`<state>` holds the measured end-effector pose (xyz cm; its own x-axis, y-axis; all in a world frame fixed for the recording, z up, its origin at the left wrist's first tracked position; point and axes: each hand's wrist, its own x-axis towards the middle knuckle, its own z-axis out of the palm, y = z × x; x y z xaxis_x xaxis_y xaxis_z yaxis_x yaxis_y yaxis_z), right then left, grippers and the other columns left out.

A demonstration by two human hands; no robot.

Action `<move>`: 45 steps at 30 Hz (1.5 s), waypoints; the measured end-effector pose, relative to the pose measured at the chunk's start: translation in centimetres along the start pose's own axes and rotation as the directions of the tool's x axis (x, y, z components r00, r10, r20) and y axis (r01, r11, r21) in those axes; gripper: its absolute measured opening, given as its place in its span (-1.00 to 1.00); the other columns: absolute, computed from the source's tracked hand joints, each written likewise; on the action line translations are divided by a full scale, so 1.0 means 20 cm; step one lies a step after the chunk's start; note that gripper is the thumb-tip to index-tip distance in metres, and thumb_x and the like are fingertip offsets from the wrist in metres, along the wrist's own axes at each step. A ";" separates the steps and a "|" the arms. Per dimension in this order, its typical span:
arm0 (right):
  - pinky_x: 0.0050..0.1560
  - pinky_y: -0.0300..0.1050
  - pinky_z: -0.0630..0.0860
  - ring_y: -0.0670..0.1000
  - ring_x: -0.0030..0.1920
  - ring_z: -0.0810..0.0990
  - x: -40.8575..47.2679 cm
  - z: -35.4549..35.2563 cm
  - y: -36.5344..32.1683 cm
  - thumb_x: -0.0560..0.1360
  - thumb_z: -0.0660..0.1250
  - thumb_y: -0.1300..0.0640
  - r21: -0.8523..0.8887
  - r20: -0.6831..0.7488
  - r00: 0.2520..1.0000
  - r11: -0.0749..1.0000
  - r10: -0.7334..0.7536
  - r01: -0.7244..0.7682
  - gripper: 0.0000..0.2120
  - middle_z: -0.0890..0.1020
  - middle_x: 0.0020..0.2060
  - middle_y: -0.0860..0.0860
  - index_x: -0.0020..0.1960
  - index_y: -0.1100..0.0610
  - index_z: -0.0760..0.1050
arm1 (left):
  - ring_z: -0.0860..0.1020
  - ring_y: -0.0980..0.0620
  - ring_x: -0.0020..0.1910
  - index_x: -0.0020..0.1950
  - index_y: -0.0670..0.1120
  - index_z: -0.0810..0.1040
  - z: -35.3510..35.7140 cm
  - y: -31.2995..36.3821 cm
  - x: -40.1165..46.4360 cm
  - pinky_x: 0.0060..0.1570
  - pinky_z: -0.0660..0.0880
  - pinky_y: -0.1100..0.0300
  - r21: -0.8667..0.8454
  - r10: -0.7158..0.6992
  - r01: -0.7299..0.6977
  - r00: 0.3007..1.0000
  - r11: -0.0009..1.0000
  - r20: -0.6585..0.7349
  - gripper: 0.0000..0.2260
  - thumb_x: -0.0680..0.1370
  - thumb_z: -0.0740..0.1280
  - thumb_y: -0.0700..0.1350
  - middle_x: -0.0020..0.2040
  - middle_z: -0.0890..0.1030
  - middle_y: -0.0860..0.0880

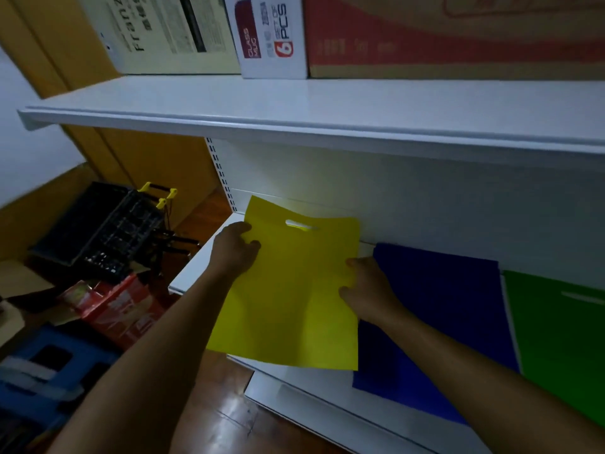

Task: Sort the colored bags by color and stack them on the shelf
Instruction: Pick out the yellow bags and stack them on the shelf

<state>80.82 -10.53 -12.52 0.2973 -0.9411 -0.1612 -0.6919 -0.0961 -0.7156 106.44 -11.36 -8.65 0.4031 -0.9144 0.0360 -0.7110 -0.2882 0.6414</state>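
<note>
A flat yellow bag (294,290) with a cut-out handle lies at the left end of the white shelf (193,273), its near edge hanging over the front. My left hand (234,249) grips its upper left edge. My right hand (368,290) holds its right edge, fingers on the bag. To the right a blue bag (442,306) lies flat, partly under my right forearm. A green bag (563,339) lies flat at the far right, cut off by the frame.
A white upper shelf (327,106) overhangs, carrying cardboard boxes (458,34) and a glass mug box (268,37). Left of the shelving, on the floor, stand black baskets with yellow handles (104,227), a red carton (121,306) and a blue stool (49,362).
</note>
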 end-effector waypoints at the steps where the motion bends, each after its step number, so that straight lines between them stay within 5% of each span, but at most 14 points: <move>1: 0.21 -0.26 0.27 0.09 0.39 0.30 0.03 0.02 0.00 0.57 0.26 0.17 -0.007 0.009 1.000 1.000 0.017 -0.017 -0.42 0.20 0.45 0.12 0.53 0.16 0.13 | 0.54 -0.17 0.18 0.36 -0.20 0.46 0.02 -0.02 0.05 0.20 0.46 0.02 0.024 0.005 -0.006 1.000 1.000 0.026 -0.57 0.50 0.39 -0.19 0.32 0.51 -0.21; 6: 0.33 -0.15 0.27 0.11 0.46 0.20 0.18 0.12 0.01 0.60 0.24 0.10 -0.066 0.049 0.990 0.989 0.133 -0.130 -0.36 0.10 0.51 0.11 0.56 0.16 0.01 | 0.49 -0.15 0.24 0.40 -0.19 0.42 0.14 -0.13 0.32 0.25 0.37 0.10 0.090 0.031 -0.045 0.989 0.995 0.143 -0.52 0.51 0.40 -0.13 0.36 0.47 -0.17; 13: 0.36 0.07 0.30 0.19 0.47 0.10 0.25 0.24 0.04 0.59 0.21 0.04 -0.301 0.061 0.959 0.921 0.276 -0.246 -0.46 0.12 0.49 0.12 0.49 0.20 0.17 | 0.34 -0.22 0.41 0.48 -0.20 0.29 0.34 -0.28 0.51 0.40 0.27 -0.03 0.237 -0.002 -0.109 0.906 0.965 0.424 -0.43 0.55 0.36 -0.01 0.46 0.32 -0.22; 16: 0.35 0.08 0.31 0.19 0.47 0.07 0.25 0.24 0.06 0.59 0.21 0.04 -0.332 0.029 0.958 0.907 0.286 -0.260 -0.48 0.05 0.51 0.10 0.48 0.19 0.19 | 0.30 -0.24 0.42 0.49 -0.15 0.29 0.38 -0.29 0.53 0.39 0.26 -0.04 0.283 0.012 -0.151 0.898 0.947 0.439 -0.42 0.54 0.35 0.03 0.45 0.33 -0.23; 20: 0.44 0.06 0.19 0.15 0.54 -0.09 0.21 0.19 0.07 0.61 0.18 0.00 -0.290 -0.026 0.965 0.921 0.262 -0.258 -0.37 -0.10 0.57 0.04 0.58 0.06 -0.02 | 0.29 -0.24 0.42 0.46 -0.11 0.32 0.40 -0.22 0.54 0.36 0.27 -0.08 0.246 0.136 -0.248 0.907 0.937 0.398 -0.42 0.51 0.37 0.08 0.44 0.35 -0.21; 32: 0.52 0.07 0.01 0.11 0.56 -0.12 -0.22 -0.27 0.19 0.62 0.15 -0.12 -0.275 -0.278 0.924 0.900 0.263 -0.339 -0.32 -0.14 0.58 -0.02 0.59 0.03 -0.11 | 0.29 -0.12 0.44 0.47 -0.03 0.32 0.44 0.61 0.18 0.40 0.27 -0.04 -0.021 0.474 -0.502 0.802 0.865 0.363 -0.45 0.54 0.30 0.15 0.48 0.32 -0.07; 45: 0.46 0.10 0.21 0.20 0.49 0.18 -1.64 -1.05 0.90 0.55 0.26 -0.08 -0.190 -0.635 0.704 0.819 0.318 -0.542 -0.36 0.15 0.53 0.11 0.54 0.10 0.12 | 0.25 -0.06 0.46 0.52 -0.04 0.24 0.93 1.77 -1.23 0.45 0.20 0.06 -0.291 0.715 -0.675 0.512 0.678 0.476 -0.42 0.57 0.27 0.15 0.52 0.25 -0.06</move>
<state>44.79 11.70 -5.79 -0.4285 -0.8990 0.0906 -0.8529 0.3693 -0.3691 60.61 -4.40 -1.17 -0.5759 -0.8097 0.1127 -0.5861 0.5050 0.6337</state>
